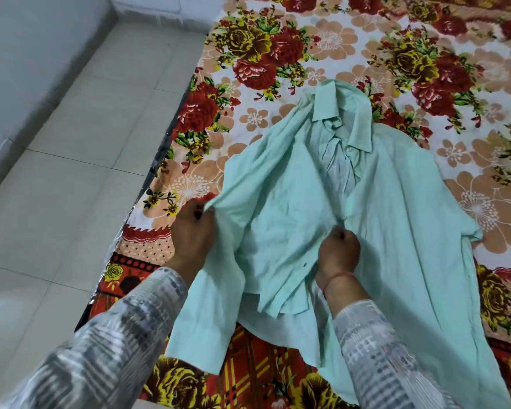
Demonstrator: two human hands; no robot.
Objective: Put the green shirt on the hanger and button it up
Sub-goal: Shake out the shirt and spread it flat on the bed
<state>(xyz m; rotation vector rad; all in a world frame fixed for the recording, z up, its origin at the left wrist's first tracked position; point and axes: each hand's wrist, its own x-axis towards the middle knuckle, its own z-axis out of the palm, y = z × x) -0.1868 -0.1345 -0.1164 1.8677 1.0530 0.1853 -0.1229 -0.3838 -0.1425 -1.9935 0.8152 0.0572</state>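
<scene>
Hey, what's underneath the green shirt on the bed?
The green shirt lies on the floral bedsheet, which shows beside it. The left hand and right hand pinch its front cloth. Anything beneath, a hanger included, is covered by fabric.

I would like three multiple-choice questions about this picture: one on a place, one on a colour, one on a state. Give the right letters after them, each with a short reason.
1. Where does the green shirt lie?
A. on a wooden table
B. on the flowered bedsheet
C. on a chair

2. What colour is the thread on the right wrist?
A. red
B. blue
C. black

3. What is the left hand doing?
A. lying flat and open
B. pinching the shirt's edge
C. holding a hanger

Answers:
1 B, as the shirt is spread over the flower print.
2 A, as a reddish band crosses the wrist.
3 B, as its curled fingers hold a fold of the cloth in their grip.
</scene>
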